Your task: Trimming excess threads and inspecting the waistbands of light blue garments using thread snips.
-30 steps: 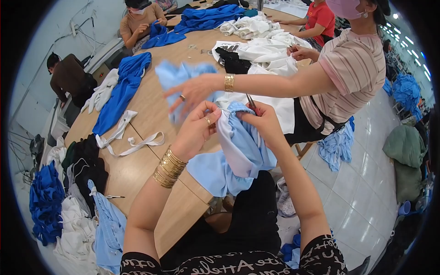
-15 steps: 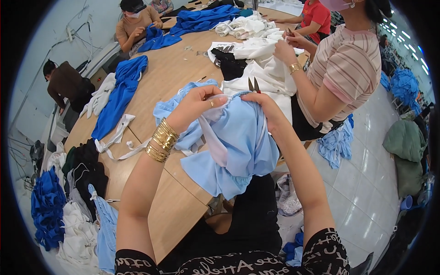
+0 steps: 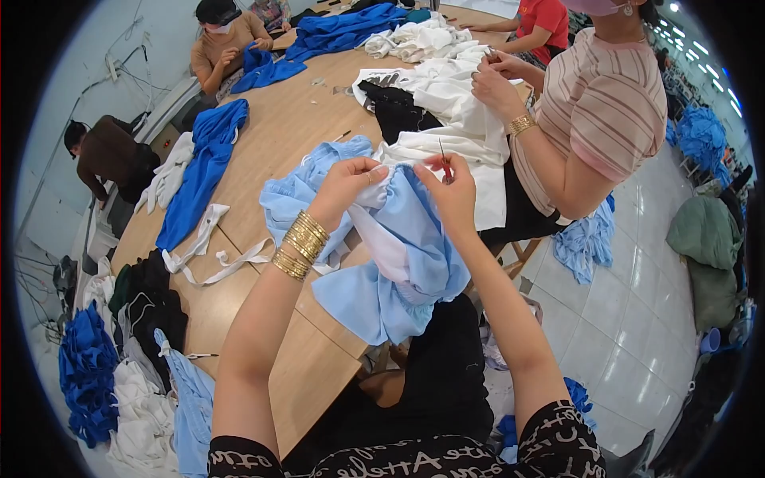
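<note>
Pinching a light-blue garment (image 3: 410, 231) at its gathered edge, the left hand (image 3: 351, 189) keeps fingertips together; the right hand (image 3: 454, 199) has fingers clamped around red-handled scissors (image 3: 448, 174).

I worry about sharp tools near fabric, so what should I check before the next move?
1. Left hand pinching the held garment: ok, near its gathered edge.
2. Right hand holding the red-handled snips: ok.
3. Snips pointing away from the held garment: ok, tip up.
4. Snips closed: cannot tell, too small.
5. Space beside the left hand free of other cloth: not ok, a second light-blue garment lies there.
</note>
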Motion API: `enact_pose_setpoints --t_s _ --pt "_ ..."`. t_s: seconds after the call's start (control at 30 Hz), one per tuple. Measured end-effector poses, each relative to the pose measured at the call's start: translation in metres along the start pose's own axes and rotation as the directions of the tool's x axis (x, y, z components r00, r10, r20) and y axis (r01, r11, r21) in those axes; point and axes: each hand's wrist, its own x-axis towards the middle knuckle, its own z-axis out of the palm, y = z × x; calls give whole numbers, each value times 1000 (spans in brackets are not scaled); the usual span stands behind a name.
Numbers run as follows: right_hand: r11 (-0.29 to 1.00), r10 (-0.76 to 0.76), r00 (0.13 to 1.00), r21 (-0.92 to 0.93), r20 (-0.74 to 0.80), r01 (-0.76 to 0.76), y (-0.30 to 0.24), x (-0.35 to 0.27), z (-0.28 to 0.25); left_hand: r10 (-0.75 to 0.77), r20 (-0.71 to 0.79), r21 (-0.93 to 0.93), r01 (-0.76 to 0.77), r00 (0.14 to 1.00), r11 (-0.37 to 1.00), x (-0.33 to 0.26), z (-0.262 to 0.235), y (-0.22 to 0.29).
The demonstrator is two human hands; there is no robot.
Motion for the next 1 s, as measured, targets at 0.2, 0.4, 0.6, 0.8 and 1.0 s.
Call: enact_pose_setpoints --t_s 0.2,0.4,0.6,0.8,1.0 --pt "996 85 994 -1 76 -85 -2 -14 9 14 -1 45 -14 1000 999 3 2 -10" --pt "960 191 972 178 139 -214 12 -17 11 -104 68 -145 113 992 983 -3 1 -18" --pt "984 136 985 104 107 -147 7 -24 11 -166 141 -365 207 976 908 -6 -1 -33" --pt "975 168 977 123 129 -184 6 -30 13 -163 223 -529 260 961 808 -5 -5 -56" --pt "978 185 975 71 121 -195 3 -35 12 -188 224 -585 287 956 758 -10 -2 -58"
